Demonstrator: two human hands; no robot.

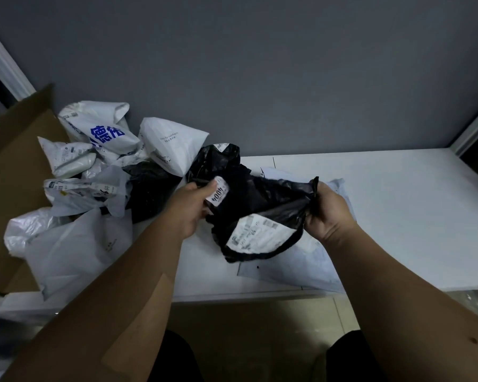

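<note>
Centre frame, over the table (411, 216), the left hand (188, 208) grips the black bag (260, 195) at its labelled end and the right hand (329, 213) pinches its far edge; pulling evenly apart, probably to flatten it, spares the thin film.

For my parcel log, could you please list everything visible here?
held mailer bag: one, black with white labels, above the table between both hands
flat mailer: one, pale grey, on the table beneath it
piled mailers: about six, white or grey, left
dark bag: one, black, in the pile
cardboard box: one, brown, far left
table: one, white
left hand: grips the bag's left end
right hand: pinches its right corner
</note>
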